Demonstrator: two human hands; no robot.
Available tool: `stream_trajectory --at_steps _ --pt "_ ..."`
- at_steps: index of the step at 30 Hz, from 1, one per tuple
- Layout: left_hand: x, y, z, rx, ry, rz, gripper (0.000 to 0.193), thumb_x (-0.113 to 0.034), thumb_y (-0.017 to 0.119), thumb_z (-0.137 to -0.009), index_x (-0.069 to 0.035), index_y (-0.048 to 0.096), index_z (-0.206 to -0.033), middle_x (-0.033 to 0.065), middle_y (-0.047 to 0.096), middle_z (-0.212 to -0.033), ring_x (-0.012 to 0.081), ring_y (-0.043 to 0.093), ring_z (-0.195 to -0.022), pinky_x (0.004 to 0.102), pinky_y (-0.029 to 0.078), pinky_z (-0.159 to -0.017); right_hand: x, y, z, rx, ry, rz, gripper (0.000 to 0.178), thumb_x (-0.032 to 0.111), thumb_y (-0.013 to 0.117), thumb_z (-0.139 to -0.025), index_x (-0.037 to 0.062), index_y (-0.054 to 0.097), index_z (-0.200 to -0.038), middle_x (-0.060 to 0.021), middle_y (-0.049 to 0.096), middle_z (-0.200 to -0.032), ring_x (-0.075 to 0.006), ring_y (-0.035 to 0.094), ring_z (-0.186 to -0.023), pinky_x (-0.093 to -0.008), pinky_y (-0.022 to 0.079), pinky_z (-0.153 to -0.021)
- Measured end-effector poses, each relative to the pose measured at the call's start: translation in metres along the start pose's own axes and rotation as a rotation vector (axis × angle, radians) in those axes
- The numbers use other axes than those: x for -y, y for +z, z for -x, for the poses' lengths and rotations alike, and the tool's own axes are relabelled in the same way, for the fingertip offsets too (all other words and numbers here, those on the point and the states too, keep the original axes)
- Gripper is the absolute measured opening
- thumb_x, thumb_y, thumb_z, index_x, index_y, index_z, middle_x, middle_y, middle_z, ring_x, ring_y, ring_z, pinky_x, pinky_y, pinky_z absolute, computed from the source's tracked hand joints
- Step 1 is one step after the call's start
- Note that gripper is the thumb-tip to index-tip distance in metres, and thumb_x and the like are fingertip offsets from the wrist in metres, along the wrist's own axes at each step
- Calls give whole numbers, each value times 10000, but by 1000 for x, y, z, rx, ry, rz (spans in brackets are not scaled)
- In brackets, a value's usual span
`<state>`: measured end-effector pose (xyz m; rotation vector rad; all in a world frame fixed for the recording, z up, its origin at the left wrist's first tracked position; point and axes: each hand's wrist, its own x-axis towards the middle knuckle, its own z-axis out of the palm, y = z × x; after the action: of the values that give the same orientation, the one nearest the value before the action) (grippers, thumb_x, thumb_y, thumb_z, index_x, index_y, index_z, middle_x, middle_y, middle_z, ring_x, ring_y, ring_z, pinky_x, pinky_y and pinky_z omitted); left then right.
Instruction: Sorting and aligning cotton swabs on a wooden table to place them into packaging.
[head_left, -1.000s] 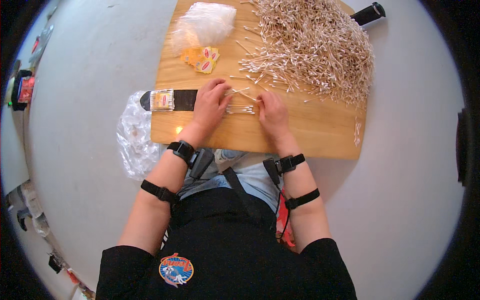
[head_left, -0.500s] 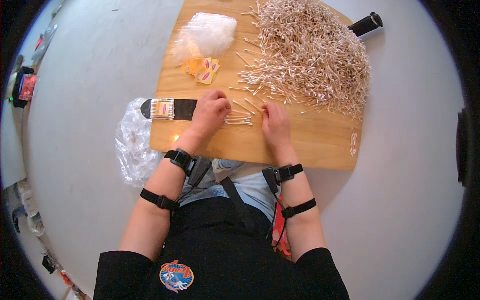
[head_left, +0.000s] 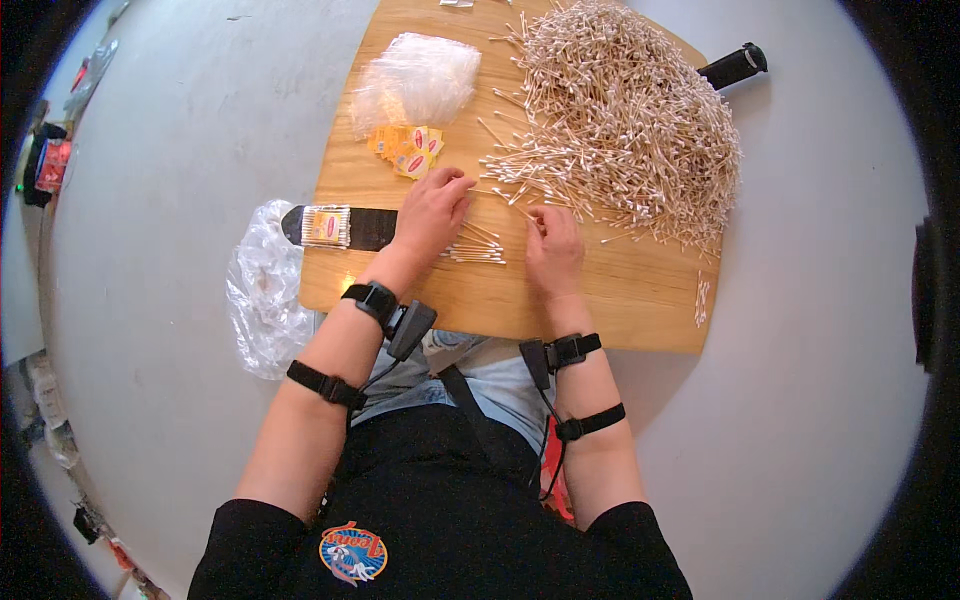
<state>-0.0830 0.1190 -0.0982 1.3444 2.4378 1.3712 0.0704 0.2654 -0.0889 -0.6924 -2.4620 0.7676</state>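
My left hand (head_left: 436,212) is over the wooden board, its fingertips pinched on a cotton swab (head_left: 482,191) by the edge of the loose pile. Below its fingers lies a small row of cotton swabs (head_left: 478,252), partly hidden by the hand. To the right, my right hand (head_left: 555,248) has thumb and fingers closed on another swab (head_left: 525,212), only its end showing. Left of my left hand, a flat bundle of swabs with a yellow card (head_left: 326,226) rests on a black strip (head_left: 373,229).
A big heap of cotton swabs (head_left: 640,120) covers the board's (head_left: 610,320) far right. Clear plastic sleeves (head_left: 420,80) and yellow cards (head_left: 412,150) lie far left. A few swabs (head_left: 701,300) sit near the right edge. Crumpled clear plastic (head_left: 265,300) hangs at left; a black cylinder (head_left: 735,66) juts out far right.
My left hand has moved away from me and slightly right, from the small swab row toward the pile's edge. The right hand has barely shifted. Swabs in the row now fan out more.
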Motion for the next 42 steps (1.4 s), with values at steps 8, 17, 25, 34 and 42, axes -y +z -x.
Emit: stream_trajectory --at_steps 8,17,25,34,42 --pt "10 9 -16 52 10 -90 92 -77 692 -808 -28 622 -841 124 621 -970 337 597 -958 406 484 -849 -5 4 2 64 -135 150 124 82 683 -825 82 599 -915 -110 590 -897 -326 581 -848 -447 472 -752" --pt "10 0 -7 65 57 -12 85 -91 701 -806 -31 646 -832 116 630 -992 326 601 -954 405 480 -847 -2 9 -2 47 -62 23 150 115 665 -845 93 624 -988 -106 590 -870 -331 593 -847 -446 482 -746" --pt "0 -3 27 127 138 8 65 -86 683 -810 -47 643 -843 108 614 -1072 323 578 -1108 412 466 -939 -2 11 -32 34 -127 219 100 133 682 -826 103 630 -906 -95 596 -876 -317 592 -869 -428 494 -753" --pt "-10 -3 39 -16 -40 65 214 -140 652 -884 -73 669 -1087 140 606 -1213 341 536 -1213 425 428 -1034 20 16 -9 202 -293 111 91 128 691 -814 100 632 -877 -95 602 -859 -315 598 -856 -429 498 -769" --pt "-15 -6 45 122 80 -87 154 -207 652 -881 -68 679 -942 128 618 -1181 332 524 -1243 452 387 -1074 16 17 -21 115 -129 192 207 180 690 -847 94 600 -1012 -132 581 -982 -331 590 -916 -444 506 -773"
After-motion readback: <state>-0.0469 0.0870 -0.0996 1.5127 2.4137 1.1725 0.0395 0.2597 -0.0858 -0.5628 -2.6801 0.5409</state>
